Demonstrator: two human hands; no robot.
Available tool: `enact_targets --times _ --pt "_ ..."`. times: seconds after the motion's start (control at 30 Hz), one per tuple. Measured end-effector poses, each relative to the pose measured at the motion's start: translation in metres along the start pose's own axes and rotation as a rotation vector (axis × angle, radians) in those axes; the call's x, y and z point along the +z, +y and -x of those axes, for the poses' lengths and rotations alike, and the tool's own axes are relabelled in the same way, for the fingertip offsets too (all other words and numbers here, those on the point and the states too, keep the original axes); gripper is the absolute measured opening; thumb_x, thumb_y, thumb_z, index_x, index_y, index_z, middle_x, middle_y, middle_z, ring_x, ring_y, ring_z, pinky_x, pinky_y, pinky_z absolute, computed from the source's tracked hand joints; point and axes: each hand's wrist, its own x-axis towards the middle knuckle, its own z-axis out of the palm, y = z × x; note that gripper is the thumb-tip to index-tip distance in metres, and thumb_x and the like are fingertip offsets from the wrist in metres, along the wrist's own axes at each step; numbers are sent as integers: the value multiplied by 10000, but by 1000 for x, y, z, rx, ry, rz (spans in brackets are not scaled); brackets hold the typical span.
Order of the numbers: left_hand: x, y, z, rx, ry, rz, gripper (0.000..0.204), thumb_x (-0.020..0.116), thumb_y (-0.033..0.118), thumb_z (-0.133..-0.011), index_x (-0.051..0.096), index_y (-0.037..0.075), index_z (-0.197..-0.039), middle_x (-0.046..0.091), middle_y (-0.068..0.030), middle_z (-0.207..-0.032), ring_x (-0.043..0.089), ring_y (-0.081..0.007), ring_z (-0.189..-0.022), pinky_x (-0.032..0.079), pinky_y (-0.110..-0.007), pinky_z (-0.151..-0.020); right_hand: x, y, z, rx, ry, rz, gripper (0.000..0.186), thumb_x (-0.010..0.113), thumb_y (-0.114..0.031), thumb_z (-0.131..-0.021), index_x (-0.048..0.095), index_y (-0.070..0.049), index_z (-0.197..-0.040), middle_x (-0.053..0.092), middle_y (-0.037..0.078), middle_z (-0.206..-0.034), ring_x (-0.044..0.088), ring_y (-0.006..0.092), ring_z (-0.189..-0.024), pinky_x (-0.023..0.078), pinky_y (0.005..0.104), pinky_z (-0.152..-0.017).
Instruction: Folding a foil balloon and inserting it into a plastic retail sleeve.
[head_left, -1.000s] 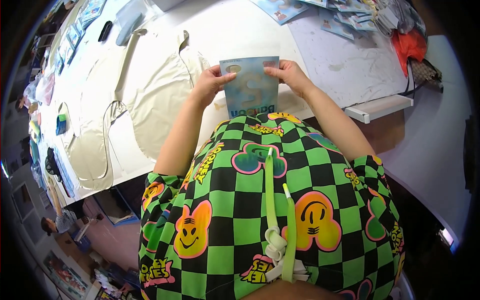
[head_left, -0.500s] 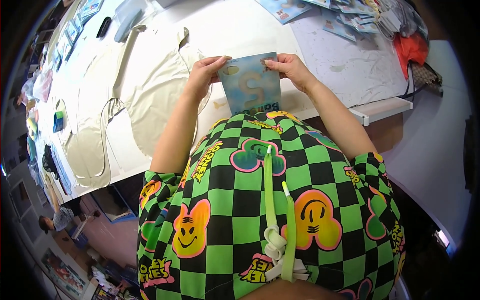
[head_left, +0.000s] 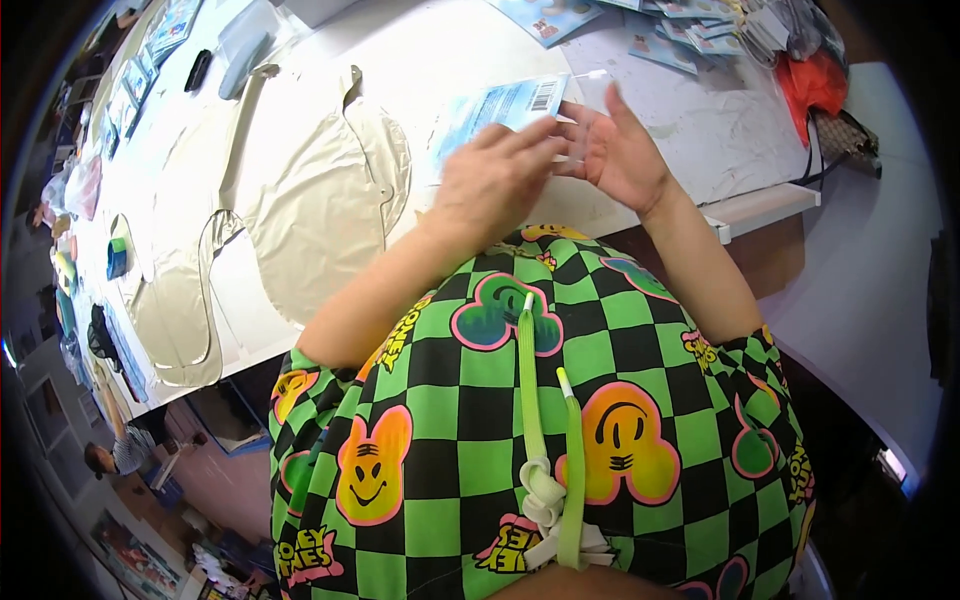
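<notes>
A flat light-blue packet [head_left: 505,102] with a barcode at its right end is above or on the white table, just beyond my hands. My left hand [head_left: 500,180] reaches across its near edge, back of the hand upward. Its fingers point right, slightly smeared by motion, and their undersides are hidden, so I cannot tell whether they grip anything. My right hand [head_left: 622,155] is at the packet's right end with the palm showing, thumb raised and fingers apart. Those fingertips meet the packet's near right corner and the left fingertips.
Beige coated fabric pieces [head_left: 310,190] with straps spread over the left of the table [head_left: 440,50]. Blue packets [head_left: 690,35] are heaped at the far right, beside a red plastic bag [head_left: 812,85]. A black object [head_left: 198,70] lies far left. Another person [head_left: 120,445] is at lower left.
The packet has gone from upright between both hands to flatter and farther away, a barcode side now showing. My left hand has crossed to the right; my right thumb has come off the packet.
</notes>
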Motion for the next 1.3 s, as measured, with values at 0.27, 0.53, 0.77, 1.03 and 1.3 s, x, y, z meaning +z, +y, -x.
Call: enact_targets --times 0.27,0.53,0.77,1.03,1.3 --pt "67 -73 -14 -253 -216 181 518 749 173 -684 575 113 -1168 614 -112 -1104 578 -312 -965 477 -356 -839 -97 28 -10 108 610 599 346 635 -62 -803 540 -12 -1132 629 53 -955 597 123 -842 500 274 -743" --pt "75 -122 -54 -573 -709 471 490 798 287 -647 655 90 -1072 640 -109 -895 587 -182 -794 477 -284 -747 -70 15 -13 145 470 858 254 636 -134 -812 614 -39 -1047 656 31 -915 601 94 -762 487 224 -650" --pt "82 -124 -42 -879 -685 926 276 691 150 -765 671 85 -1032 652 -43 -859 593 -120 -760 471 -237 -712 -80 11 -17 -34 614 982 165 605 -185 -841 642 -59 -940 666 34 -859 628 125 -732 494 259 -637" --pt "84 -117 -36 -937 -574 1108 296 627 111 -801 637 42 -1088 655 -86 -1019 611 -145 -866 490 -273 -810 -54 17 -43 -618 572 1937 137 589 -262 -827 676 -161 -858 628 10 -841 620 201 -769 497 312 -680" --pt "69 -108 -23 -925 -569 1088 330 620 113 -811 616 36 -1132 642 -82 -1072 606 -142 -897 487 -282 -822 -49 25 -56 -510 553 2071 137 561 -246 -831 660 -153 -817 631 22 -794 632 226 -709 509 343 -653"
